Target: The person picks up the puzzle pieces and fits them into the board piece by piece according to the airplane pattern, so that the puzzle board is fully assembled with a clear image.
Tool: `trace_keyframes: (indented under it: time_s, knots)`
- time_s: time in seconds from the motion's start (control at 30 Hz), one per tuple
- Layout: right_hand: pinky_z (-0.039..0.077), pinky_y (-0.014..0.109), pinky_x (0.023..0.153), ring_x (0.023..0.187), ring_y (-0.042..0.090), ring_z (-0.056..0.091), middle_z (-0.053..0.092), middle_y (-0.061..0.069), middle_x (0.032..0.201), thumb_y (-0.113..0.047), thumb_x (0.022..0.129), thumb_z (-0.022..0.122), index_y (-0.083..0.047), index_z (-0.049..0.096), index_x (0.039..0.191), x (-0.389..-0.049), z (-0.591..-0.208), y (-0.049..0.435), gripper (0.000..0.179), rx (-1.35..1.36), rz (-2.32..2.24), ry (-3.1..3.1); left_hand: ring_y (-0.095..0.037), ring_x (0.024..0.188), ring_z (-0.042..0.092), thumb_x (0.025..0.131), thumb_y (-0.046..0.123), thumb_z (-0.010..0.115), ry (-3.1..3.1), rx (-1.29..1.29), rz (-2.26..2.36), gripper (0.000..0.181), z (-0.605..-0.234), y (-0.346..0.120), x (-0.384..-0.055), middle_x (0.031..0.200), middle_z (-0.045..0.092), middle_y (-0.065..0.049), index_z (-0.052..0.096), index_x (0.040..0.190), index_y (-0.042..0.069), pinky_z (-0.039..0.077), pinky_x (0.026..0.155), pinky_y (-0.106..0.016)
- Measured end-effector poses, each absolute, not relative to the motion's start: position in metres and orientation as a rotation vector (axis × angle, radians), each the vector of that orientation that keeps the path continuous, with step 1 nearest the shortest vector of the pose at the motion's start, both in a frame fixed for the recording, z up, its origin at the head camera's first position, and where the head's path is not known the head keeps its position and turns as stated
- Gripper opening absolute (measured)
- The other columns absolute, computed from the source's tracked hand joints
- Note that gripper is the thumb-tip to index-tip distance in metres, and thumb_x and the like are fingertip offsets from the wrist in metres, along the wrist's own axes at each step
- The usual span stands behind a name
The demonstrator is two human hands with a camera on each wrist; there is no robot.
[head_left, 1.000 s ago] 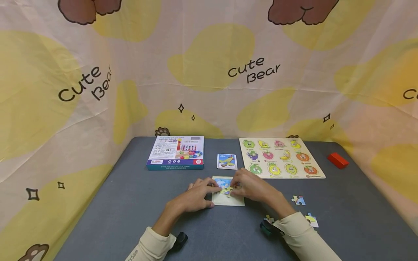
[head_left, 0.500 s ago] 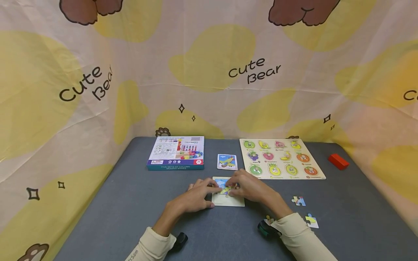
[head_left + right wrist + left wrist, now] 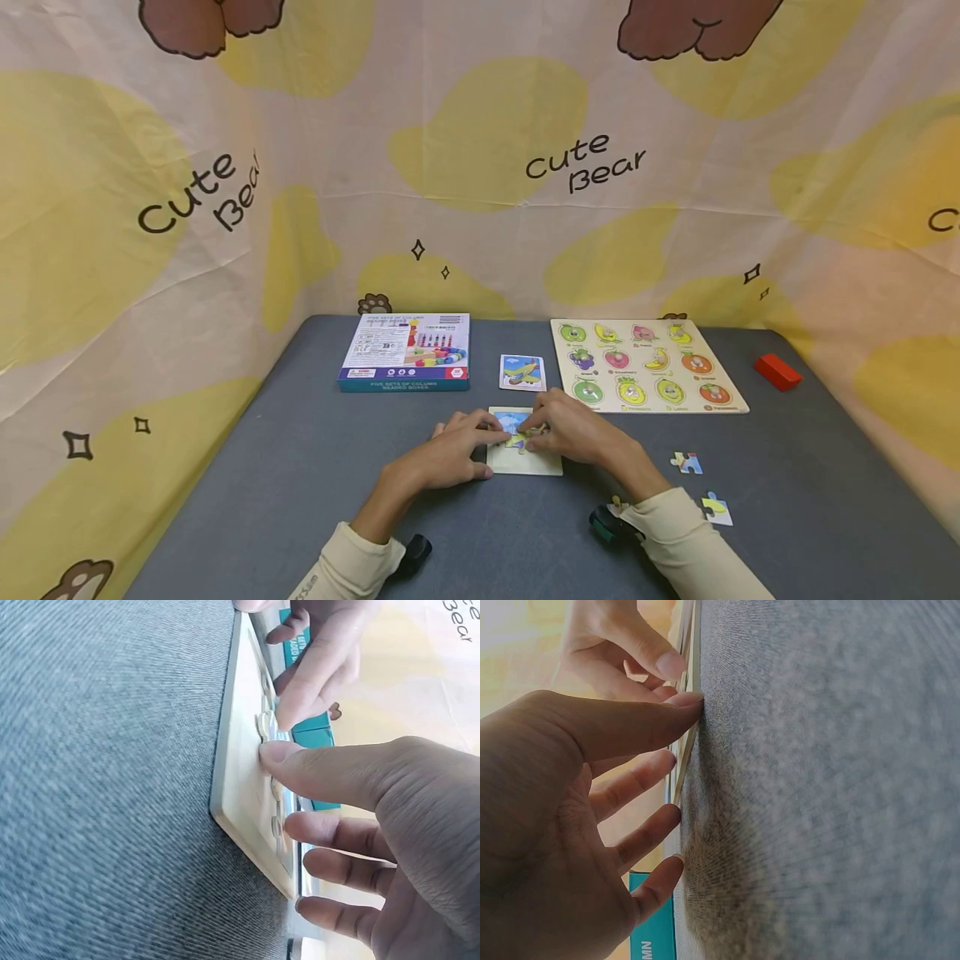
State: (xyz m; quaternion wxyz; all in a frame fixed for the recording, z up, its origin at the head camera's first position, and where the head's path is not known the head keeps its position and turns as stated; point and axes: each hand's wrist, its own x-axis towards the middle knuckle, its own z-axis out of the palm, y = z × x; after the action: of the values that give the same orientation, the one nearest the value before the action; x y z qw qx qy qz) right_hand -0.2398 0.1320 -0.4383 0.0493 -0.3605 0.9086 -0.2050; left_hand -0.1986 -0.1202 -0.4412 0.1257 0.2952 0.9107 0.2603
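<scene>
A small pale puzzle board (image 3: 525,466) lies on the table between both hands. Blue and yellow jigsaw pieces (image 3: 512,418) fill its left and upper part; the near strip is bare. At the board's near left corner rests the thumb of my left hand (image 3: 448,452), while its index finger presses on the pieces, the other fingers spread along the left side. My right hand (image 3: 581,427) reaches in from the right and pinches a puzzle piece low over the board, thumb at the tabbed edge (image 3: 264,726). Its fingers hide most of that piece.
A picture card (image 3: 522,372) with a yellow plane lies behind the board. Loose puzzle pieces (image 3: 717,508) lie at right, one partly hidden by the right wrist camera. Further back are a boxed bead set (image 3: 405,352), a fruit board (image 3: 649,367) and a red block (image 3: 777,372).
My right hand has shifted slightly to the left over the puzzle board, drawing its piece closer against the others. My left hand has stayed in place.
</scene>
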Motion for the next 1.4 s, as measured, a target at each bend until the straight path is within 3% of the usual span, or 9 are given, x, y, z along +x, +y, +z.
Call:
trace_keyframes:
  time_s: [0.47, 0.7, 0.97, 1.13, 1.4]
  knots:
    - [0.046, 0.036, 0.084, 0.098, 0.015, 0.055, 0.068, -0.003, 0.101, -0.020, 0.092, 0.084, -0.017, 0.086, 0.109, -0.243, -0.440, 0.131, 0.018, -1.120, -0.610, 2.780, -0.027, 0.129, 0.045, 0.096, 0.017, 0.079, 2.655, 0.868, 0.748, 0.055, -0.440, -0.120, -0.198, 0.142, 0.053, -0.003, 0.064, 0.148, 0.014, 0.034, 0.099, -0.054]
    - [0.045, 0.034, 0.082, 0.096, 0.016, 0.055, 0.069, -0.002, 0.100, -0.019, 0.090, 0.086, -0.016, 0.086, 0.108, -0.244, -0.442, 0.132, 0.018, -1.136, -0.651, 2.764, -0.029, 0.139, 0.044, 0.098, 0.020, 0.075, 2.655, 0.919, 0.700, 0.054, -0.442, -0.113, -0.197, 0.151, 0.055, -0.001, 0.062, 0.151, 0.015, 0.035, 0.102, -0.055]
    - [0.049, 0.041, 0.090, 0.101, 0.017, 0.060, 0.074, -0.002, 0.105, -0.019, 0.090, 0.085, -0.013, 0.084, 0.108, -0.245, -0.442, 0.133, 0.019, -1.113, -0.699, 2.770, -0.027, 0.150, 0.038, 0.105, 0.026, 0.066, 2.619, 0.977, 0.624, 0.056, -0.439, -0.108, -0.191, 0.166, 0.045, 0.007, 0.052, 0.159, 0.022, 0.032, 0.094, -0.048]
    - [0.050, 0.042, 0.090, 0.101, 0.019, 0.061, 0.074, -0.001, 0.105, -0.022, 0.091, 0.085, -0.011, 0.083, 0.109, -0.246, -0.443, 0.137, 0.021, -1.136, -0.713, 2.769, -0.026, 0.154, 0.033, 0.108, 0.030, 0.062, 2.596, 0.981, 0.549, 0.059, -0.438, -0.109, -0.191, 0.169, 0.039, 0.008, 0.044, 0.164, 0.025, 0.032, 0.098, -0.050]
    - [0.050, 0.039, 0.088, 0.101, 0.019, 0.062, 0.072, -0.002, 0.107, -0.022, 0.094, 0.083, -0.013, 0.081, 0.112, -0.238, -0.436, 0.150, 0.021, -1.075, -0.760, 2.749, -0.024, 0.155, 0.031, 0.107, 0.032, 0.062, 2.570, 0.945, 0.540, 0.060, -0.438, -0.109, -0.193, 0.170, 0.036, 0.012, 0.043, 0.164, 0.028, 0.030, 0.106, -0.054]
